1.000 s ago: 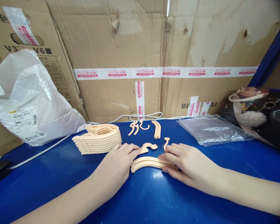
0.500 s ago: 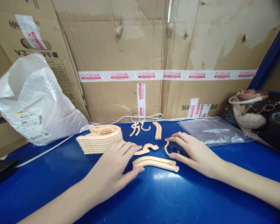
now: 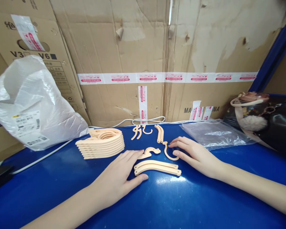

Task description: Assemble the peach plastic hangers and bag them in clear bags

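Left hand [image 3: 120,173] is sitting wide open, fingertips overlapping the wavy piece [image 3: 147,155], two curved bars [image 3: 156,163] lying by its thumb; right hand [image 3: 197,157] is sitting half-open, hook [image 3: 166,153] lying right at its thumb tip. Neither's gripping anything.

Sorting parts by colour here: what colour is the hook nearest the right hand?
The hook is pale peach-beige, best seen in the head view.

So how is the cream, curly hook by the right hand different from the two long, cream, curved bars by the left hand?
The hook curls in a deep curve, but the bars bend only gently. The hook is shorter from end to end; the bars are longer. The hook lies singly, while the bars lie together as a pair. Both are cream and rest on the blue table.
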The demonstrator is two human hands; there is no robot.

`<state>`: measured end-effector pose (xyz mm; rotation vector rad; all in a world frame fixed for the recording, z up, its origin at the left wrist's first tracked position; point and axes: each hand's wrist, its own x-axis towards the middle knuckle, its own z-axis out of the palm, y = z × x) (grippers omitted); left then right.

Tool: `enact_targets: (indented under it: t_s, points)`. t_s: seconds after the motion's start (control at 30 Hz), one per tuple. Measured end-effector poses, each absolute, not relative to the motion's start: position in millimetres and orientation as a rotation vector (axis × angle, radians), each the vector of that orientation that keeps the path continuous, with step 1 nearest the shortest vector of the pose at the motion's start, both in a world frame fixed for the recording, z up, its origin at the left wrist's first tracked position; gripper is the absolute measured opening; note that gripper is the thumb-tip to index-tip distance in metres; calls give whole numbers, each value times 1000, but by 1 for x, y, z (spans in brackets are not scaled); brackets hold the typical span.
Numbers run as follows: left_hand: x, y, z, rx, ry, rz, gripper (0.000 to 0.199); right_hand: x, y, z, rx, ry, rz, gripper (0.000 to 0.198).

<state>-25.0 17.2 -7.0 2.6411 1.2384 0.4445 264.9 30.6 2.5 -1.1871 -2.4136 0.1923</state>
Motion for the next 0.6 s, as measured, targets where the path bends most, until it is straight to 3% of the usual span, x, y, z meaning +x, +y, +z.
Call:
enact_targets:
  t_s: [0.37,0.6]
  points:
    - [-25,19,-8,2658,1194,508,51,267,36,-2,-1193,-2449,263,40]
    - [-26,19,-10,2673,1185,521,50,276,49,-9,-1247,-2454,98,35]
